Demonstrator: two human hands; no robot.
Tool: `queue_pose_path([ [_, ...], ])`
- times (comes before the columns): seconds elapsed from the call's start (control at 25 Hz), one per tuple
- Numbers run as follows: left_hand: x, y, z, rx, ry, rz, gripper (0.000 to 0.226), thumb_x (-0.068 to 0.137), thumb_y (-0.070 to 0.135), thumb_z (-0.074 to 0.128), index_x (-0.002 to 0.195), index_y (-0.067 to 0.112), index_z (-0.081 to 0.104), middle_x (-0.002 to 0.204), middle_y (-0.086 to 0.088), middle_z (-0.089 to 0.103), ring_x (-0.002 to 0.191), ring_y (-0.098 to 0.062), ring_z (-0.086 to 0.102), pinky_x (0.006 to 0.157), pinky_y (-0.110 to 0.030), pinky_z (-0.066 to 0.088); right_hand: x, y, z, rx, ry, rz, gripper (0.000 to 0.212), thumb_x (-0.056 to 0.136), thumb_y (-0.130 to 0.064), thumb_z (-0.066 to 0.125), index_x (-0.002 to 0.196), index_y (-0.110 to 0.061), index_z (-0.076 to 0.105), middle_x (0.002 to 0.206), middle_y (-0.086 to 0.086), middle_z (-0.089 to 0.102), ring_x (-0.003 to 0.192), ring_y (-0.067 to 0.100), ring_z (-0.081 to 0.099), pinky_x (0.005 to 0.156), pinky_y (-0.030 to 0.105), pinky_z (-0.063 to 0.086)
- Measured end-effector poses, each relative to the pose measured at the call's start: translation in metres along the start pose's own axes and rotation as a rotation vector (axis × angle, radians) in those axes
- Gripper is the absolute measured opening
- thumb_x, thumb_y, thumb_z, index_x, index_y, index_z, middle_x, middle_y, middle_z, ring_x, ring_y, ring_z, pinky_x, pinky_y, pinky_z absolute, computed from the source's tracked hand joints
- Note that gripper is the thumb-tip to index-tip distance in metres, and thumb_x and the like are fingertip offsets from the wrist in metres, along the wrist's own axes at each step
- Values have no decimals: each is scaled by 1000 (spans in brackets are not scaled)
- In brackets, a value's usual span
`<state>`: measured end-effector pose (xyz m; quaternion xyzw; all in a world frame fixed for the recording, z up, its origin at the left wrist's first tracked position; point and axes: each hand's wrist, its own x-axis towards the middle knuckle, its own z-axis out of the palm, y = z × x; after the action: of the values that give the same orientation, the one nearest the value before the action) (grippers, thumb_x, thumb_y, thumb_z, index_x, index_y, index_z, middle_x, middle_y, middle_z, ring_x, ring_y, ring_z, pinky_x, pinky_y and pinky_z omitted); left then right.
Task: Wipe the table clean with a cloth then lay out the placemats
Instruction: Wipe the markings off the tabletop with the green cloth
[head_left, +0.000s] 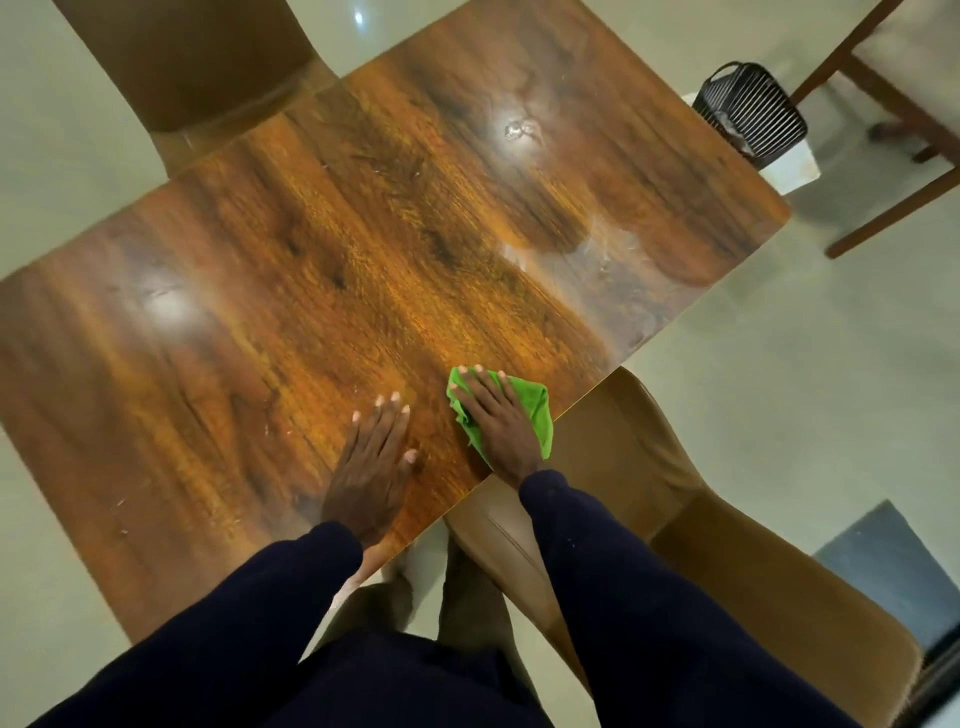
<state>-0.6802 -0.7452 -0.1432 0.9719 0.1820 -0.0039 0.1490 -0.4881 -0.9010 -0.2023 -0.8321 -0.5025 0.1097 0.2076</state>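
Your right hand (496, 415) hides much of the green cloth (537, 410) — the table (311, 260) is cut off at left; inside the black basket (748, 111), only blur.

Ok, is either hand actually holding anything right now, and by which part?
Nothing is gripped. The right hand lies flat on the green cloth, pressing its middle onto the table near the edge; the left hand rests flat on bare wood.
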Motion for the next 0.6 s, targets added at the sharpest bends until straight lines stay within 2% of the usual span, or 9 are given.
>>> queue_pose_path([
  [0.08, -18, -3, 3, 35, 10, 27, 59, 114, 35, 27, 167, 8, 26, 177, -11, 17, 165, -26, 10, 134, -45, 4, -5, -6, -4, 57, -11, 22, 66, 103, -12, 63, 163, -15, 35, 172, 10, 28, 161, 26, 11, 133, 45, -4],
  [0.2, -38, -7, 6, 48, 51, 87, 58, 112, 34, 31, 164, 7, 35, 174, -13, 24, 163, -29, 19, 134, -45, 7, -14, -20, -16, 105, -61, 63, 66, 100, -4, 65, 161, -12, 40, 170, 13, 32, 160, 32, 16, 132, 55, 10],
  [0.32, -54, -7, -1, -18, 100, 102, 57, 111, 33, 32, 160, 5, 42, 172, -15, 31, 160, -32, 28, 133, -47, 11, -45, -47, -26, 123, -74, 130, 64, 99, 2, 63, 159, -12, 44, 169, 12, 35, 160, 31, 17, 131, 55, 10],
  [0.4, -68, -6, -9, -83, 120, 107, 56, 112, 32, 32, 161, 5, 41, 172, -14, 30, 161, -30, 25, 132, -51, 16, -79, -72, -34, 99, -27, 148, 67, 96, 4, 66, 158, -12, 46, 168, 11, 36, 157, 27, 15, 128, 52, 13],
  [0.52, -93, -4, -29, -144, 128, 158, 56, 112, 30, 33, 162, 6, 38, 174, -11, 26, 163, -27, 19, 130, -54, 21, -132, -112, -51, 48, 115, 165, 74, 87, 5, 79, 153, -12, 52, 164, 6, 34, 152, 30, 21, 115, 54, 28],
  [0.6, -102, -1, -41, -143, 121, 214, 56, 113, 31, 31, 163, 7, 36, 175, -9, 24, 164, -25, 17, 131, -53, 20, -165, -134, -64, 42, 165, 237, 76, 87, 5, 80, 154, -14, 50, 163, 2, 30, 151, 31, 23, 115, 56, 31],
])
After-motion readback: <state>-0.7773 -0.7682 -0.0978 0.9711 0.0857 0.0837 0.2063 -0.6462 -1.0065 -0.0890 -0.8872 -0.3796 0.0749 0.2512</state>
